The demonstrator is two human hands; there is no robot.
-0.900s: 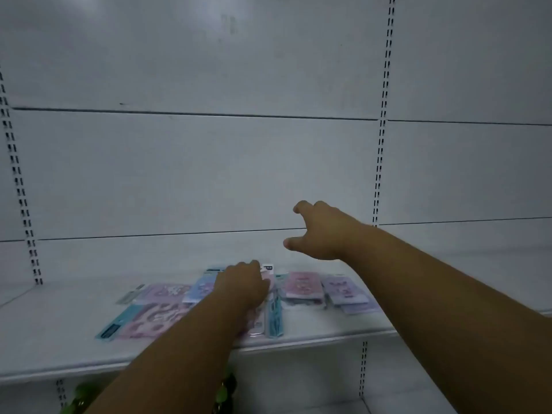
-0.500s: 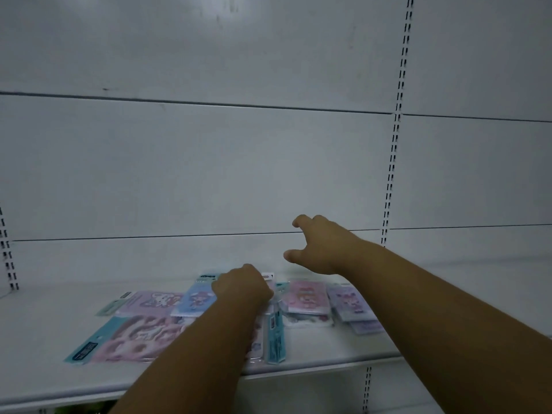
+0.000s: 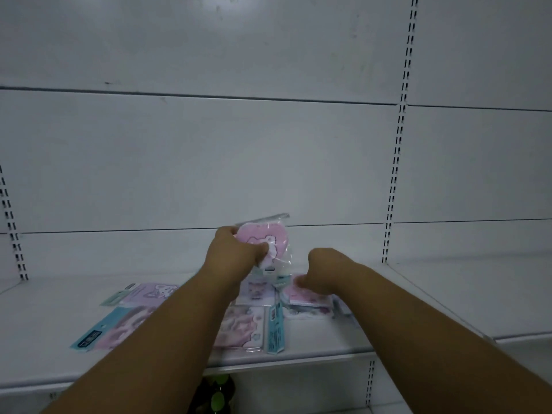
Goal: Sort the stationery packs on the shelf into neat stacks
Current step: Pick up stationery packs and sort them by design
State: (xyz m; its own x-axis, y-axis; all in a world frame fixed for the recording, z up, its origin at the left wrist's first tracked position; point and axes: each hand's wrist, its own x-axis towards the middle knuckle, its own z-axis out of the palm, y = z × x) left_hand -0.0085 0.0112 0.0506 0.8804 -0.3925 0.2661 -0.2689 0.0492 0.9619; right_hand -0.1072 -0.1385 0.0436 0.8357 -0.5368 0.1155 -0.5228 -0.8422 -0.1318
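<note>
Above my left hand (image 3: 236, 255), the pinched heart pack (image 3: 264, 239) stands tall, top up; my right hand (image 3: 321, 271) grips a pink pack (image 3: 304, 294).

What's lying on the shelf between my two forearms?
In the head view, a pink pack in a clear sleeve and a teal-edged pack lie between the forearms.

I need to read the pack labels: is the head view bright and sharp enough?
Head view: dim, flat light; the heart-shaped pack in the left hand looks soft; the teal strip label is unreadable; the shelf edge bows from the wide lens.
</note>
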